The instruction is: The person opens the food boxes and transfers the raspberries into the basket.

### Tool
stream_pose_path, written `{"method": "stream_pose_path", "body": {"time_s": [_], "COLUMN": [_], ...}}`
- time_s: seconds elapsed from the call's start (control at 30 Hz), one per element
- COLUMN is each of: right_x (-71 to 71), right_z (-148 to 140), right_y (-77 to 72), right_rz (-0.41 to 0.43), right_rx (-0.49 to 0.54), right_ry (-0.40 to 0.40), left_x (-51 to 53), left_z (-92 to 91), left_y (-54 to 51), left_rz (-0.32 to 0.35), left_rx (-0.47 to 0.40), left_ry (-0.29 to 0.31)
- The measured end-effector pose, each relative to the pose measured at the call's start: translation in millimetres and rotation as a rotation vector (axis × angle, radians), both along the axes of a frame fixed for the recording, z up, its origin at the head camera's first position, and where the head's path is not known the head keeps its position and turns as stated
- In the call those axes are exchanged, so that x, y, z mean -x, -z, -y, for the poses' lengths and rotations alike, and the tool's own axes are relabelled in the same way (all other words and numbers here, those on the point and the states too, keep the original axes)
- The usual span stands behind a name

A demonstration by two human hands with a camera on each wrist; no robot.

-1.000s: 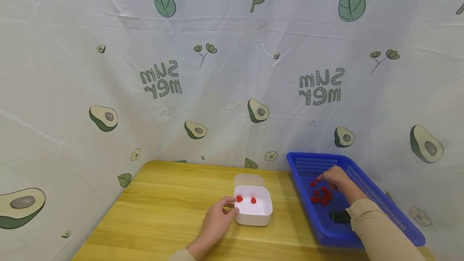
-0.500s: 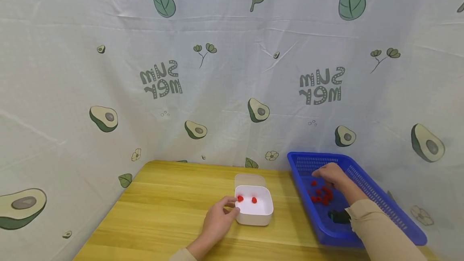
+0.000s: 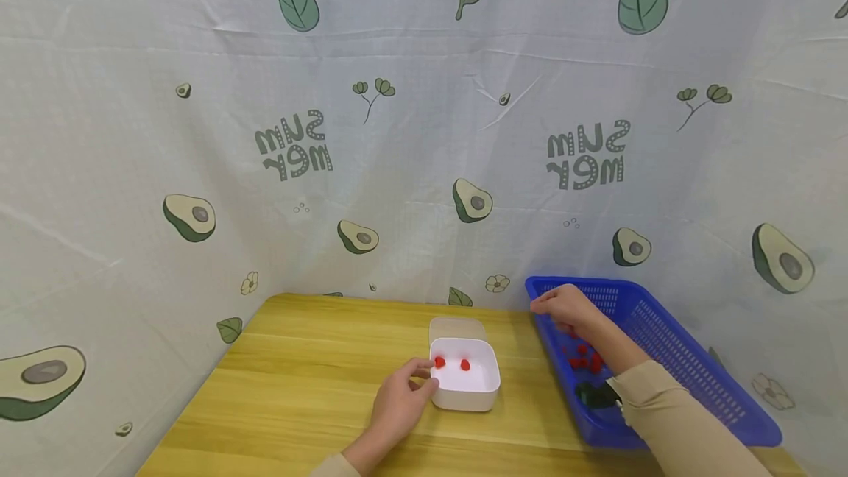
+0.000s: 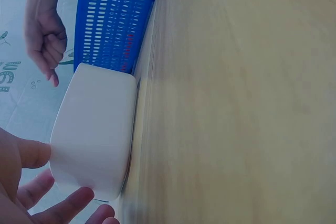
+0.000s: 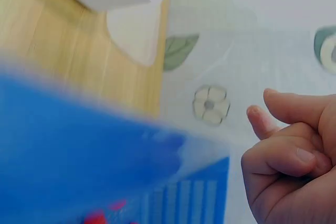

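Note:
A small white box (image 3: pixel 465 400) with its lid (image 3: pixel 457 328) folded back holds two small red berry-like pieces (image 3: pixel 465 365). My left hand (image 3: pixel 400 400) touches the box's left side with thumb and fingertips spread; the left wrist view shows the thumb at the box's edge (image 4: pixel 94 129). Above the far left rim of the blue basket (image 3: pixel 692 348) is my right hand (image 3: pixel 570 309). In the right wrist view its thumb and index fingertip (image 5: pixel 255 116) sit close together, the other fingers curled. Whether something small is between them I cannot tell. Several red pieces (image 3: pixel 578 363) lie in the basket.
A dark green object (image 3: pixel 599 394) lies in the basket near my right forearm. The wooden table (image 3: pixel 285 374) extends left of the box. A patterned cloth (image 3: pixel 411 168) hangs behind and at the sides.
My right hand has risen from among the red pieces and moved left to the basket's far left rim. The left hand stays at the box.

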State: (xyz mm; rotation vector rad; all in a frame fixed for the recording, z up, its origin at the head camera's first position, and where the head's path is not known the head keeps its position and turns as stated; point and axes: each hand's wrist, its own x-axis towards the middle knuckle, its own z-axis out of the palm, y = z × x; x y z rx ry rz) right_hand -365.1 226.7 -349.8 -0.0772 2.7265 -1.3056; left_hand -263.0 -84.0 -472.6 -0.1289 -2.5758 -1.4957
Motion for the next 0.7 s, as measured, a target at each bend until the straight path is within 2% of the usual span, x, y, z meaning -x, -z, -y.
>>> {"method": "stream_pose_path", "body": {"time_s": [0.27,0.47,0.7], "right_x": [-5.7,-7.1,-7.8], "right_z": [36.2,60.3,75.9], "right_y": [-2.2,7.3,20.6], "right_rz": [0.002,0.039,0.081], "right_rx": [0.029,0.05,0.094], "right_ry": [-0.041,-0.044,-0.049], "left_x": [-0.7,-0.2,0.1], "left_z": [-0.3,0.2,0.5], "left_y": [-0.7,-1.1,-1.0], "left_rz": [-0.007,-0.003,0.0], "left_rx": [0.001,-0.01,-0.008], "left_ry": [0.0,0.008,0.012]}}
